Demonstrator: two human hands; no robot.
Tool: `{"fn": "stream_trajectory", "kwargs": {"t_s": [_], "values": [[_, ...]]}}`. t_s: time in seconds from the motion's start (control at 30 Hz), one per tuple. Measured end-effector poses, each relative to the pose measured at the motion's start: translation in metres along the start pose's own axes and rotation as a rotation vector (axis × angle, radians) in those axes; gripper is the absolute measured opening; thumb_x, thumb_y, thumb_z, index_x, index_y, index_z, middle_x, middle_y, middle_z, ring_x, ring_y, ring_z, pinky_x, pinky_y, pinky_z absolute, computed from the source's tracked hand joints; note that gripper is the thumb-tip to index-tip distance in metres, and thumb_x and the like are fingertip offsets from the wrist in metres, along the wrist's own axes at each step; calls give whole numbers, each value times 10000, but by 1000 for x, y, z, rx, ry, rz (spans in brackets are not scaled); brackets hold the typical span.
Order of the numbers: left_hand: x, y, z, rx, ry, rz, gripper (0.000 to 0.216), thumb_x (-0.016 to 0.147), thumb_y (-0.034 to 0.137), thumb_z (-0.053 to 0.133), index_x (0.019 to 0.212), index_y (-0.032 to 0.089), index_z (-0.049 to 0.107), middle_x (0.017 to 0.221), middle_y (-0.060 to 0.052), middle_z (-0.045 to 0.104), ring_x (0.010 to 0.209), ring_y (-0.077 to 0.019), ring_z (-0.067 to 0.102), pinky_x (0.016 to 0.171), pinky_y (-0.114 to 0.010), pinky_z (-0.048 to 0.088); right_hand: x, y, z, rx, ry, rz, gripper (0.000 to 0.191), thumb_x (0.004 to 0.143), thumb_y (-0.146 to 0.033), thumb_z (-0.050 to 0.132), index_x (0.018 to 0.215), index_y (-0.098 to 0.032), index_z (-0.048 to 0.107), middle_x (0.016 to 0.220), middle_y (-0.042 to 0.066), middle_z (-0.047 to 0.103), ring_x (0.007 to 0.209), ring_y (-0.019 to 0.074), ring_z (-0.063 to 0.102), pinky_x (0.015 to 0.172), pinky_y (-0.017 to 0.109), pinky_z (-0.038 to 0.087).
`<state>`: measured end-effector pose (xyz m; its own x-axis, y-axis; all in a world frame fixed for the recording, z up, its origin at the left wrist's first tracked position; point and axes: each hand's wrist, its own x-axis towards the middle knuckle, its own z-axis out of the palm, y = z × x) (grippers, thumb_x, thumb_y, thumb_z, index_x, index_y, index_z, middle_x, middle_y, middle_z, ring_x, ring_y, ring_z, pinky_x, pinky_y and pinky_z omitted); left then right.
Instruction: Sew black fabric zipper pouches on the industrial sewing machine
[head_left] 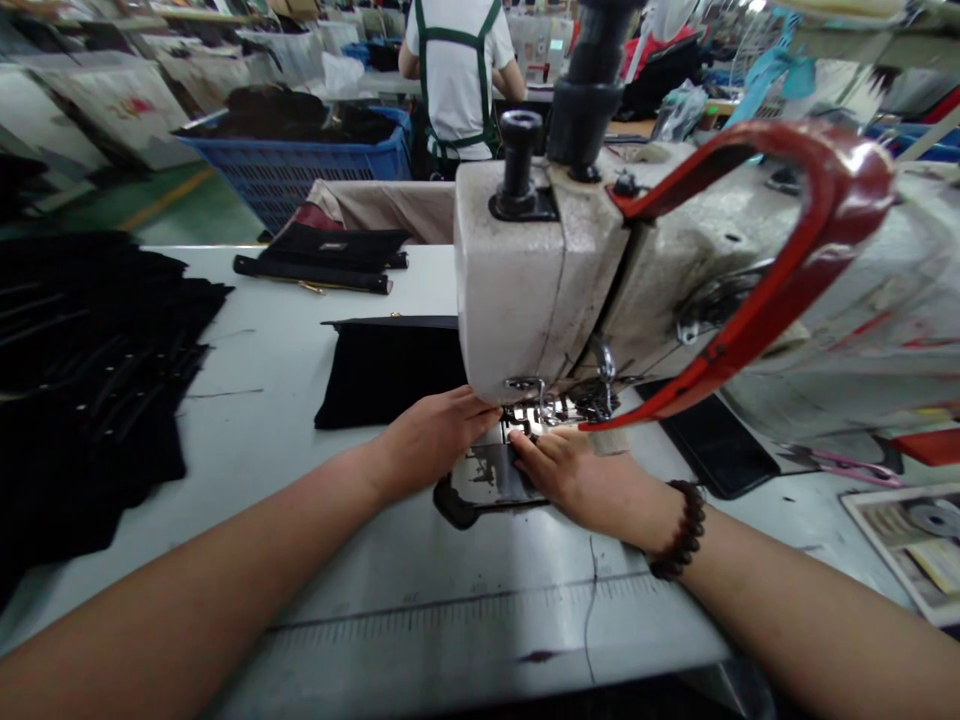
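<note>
Both hands were right up under the head of the sewing machine (540, 290), working at the needle area. The left hand (427, 440) lay knuckles up with its fingers stretched toward the presser foot (534, 408), pressing on the near edge of a black fabric piece (382, 372) that spread flat on the tabletop (300, 470) to the left of the machine. The right hand (577, 475), a dark bead bracelet (681, 530) around its wrist, reached in from the other side, fingertips just beside the foot and over the shiny metal plate (491, 480); whether it pinched anything there could not be told, since the fingers hid the spot. Neither hand was closed into a fist: both were loosely extended. A red curved guard (817, 250) arced across the front of the machine. At the far left sat a heap of black pieces with straps (90, 370), and beyond the fabric lay folded dark items (330, 258) near the table's back edge. To the right of the machine lay a flat black slab (720, 445) and pink-handled scissors (840, 462). In the background, a person in a white shirt with green apron straps (454, 75) stood facing away, next to a blue basket (300, 165) piled with dark material.
</note>
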<state>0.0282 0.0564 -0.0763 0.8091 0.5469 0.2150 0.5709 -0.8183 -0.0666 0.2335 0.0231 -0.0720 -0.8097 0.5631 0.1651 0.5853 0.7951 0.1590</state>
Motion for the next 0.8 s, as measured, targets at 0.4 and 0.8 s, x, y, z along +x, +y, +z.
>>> {"fn": "stream_trajectory", "kwargs": {"t_s": [0.4, 0.8], "values": [[1, 5, -2, 5, -51, -66, 282, 849, 67, 376, 1076, 124, 533, 1146, -60, 565, 1109, -157, 486, 949, -239, 367, 0, 1, -1, 14, 14, 12, 300, 925, -208, 320, 1125, -63, 489, 712, 61, 604, 605, 160, 522, 504, 288, 308], [4, 4, -9, 11, -75, -54, 272, 823, 45, 409, 1027, 133, 565, 1081, -62, 603, 1078, -155, 515, 916, -239, 402, 2, 0, -3, 28, 9, 43, 271, 922, -232, 345, 1062, -99, 536, 708, 56, 604, 632, 162, 515, 484, 283, 249]]}}
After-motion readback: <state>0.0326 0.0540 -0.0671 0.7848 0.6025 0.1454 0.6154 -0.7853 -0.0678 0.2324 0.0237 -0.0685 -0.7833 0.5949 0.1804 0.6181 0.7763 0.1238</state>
